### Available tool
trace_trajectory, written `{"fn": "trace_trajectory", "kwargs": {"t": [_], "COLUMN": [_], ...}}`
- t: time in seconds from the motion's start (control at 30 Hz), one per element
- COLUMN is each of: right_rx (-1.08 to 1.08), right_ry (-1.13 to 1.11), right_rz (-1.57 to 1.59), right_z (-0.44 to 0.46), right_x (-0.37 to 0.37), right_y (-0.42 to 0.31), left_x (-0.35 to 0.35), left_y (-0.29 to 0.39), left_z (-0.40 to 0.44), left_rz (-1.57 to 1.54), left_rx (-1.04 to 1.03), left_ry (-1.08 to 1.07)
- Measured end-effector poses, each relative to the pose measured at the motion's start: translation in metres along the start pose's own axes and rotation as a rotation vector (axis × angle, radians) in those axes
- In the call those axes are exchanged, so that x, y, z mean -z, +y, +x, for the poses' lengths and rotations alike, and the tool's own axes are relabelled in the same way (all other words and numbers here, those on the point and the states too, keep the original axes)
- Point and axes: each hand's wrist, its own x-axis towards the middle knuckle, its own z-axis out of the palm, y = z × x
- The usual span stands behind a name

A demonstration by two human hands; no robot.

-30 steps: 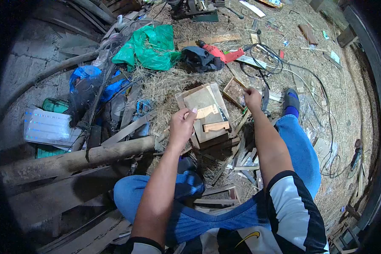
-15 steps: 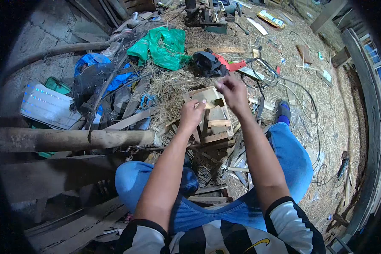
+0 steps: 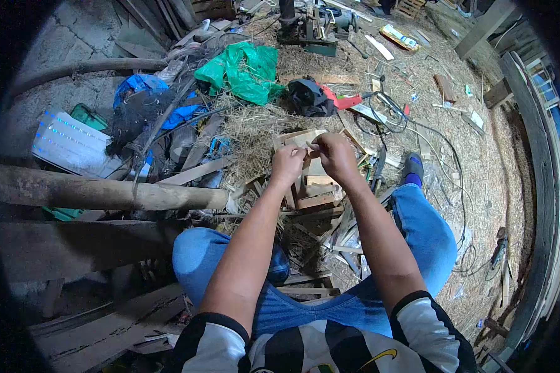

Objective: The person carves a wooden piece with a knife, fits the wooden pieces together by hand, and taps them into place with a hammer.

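Over a low wooden box (image 3: 320,200) set between the person's knees, the left hand (image 3: 288,164) and the right hand (image 3: 335,156) meet at the fingertips, their fingers bent into pinches. What each pinches is too small and too much hidden by the fingers to tell. The box lies directly beneath both hands; a pale wooden block (image 3: 320,180) rests on it, toward its near edge. A shallow wooden tray (image 3: 354,141), partly covered by the right hand, lies just beside the box on its right. Beyond the box are a green plastic bag (image 3: 246,73), a black bag (image 3: 307,98) and a red power drill (image 3: 347,101), the drill partly hidden by the black bag. As to progress, handling appears to be under way rather than complete: the block is already on the box, while the small work between the fingertips seems unfinished. Whether any part is fixed, and how much remains, cannot be judged. In comparison with the view half a second earlier, the right hand, then raised and apart from the left, has come down to meet it; a second earlier it was at the tray. The thin pale piece then plainly visible in the left hand is now largely obscured, while the box remains in place.
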Motion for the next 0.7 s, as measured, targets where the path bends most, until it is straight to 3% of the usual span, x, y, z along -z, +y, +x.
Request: {"fn": "trace_trajectory", "kwargs": {"t": [0.23,0.43,0.5,0.7], "right_rx": [0.012,0.014,0.023,0.077], "right_ry": [0.017,0.017,0.019,0.014], "right_rz": [-0.028,-0.011,-0.007,-0.083], "right_z": [0.001,0.001,0.001,-0.001], "right_x": [-0.007,-0.009,-0.009,-0.010], "right_y": [0.006,0.006,0.006,0.005], "left_x": [0.001,0.006,0.004,-0.001], "left_y": [0.001,0.011,0.006,-0.001], "left_z": [-0.001,-0.003,-0.002,-0.001], "left_rz": [-0.024,0.019,0.013,-0.018], "left_rx": [-0.014,0.116,0.009,-0.046], "left_ry": [0.007,-0.037,-0.025,0.027]}}
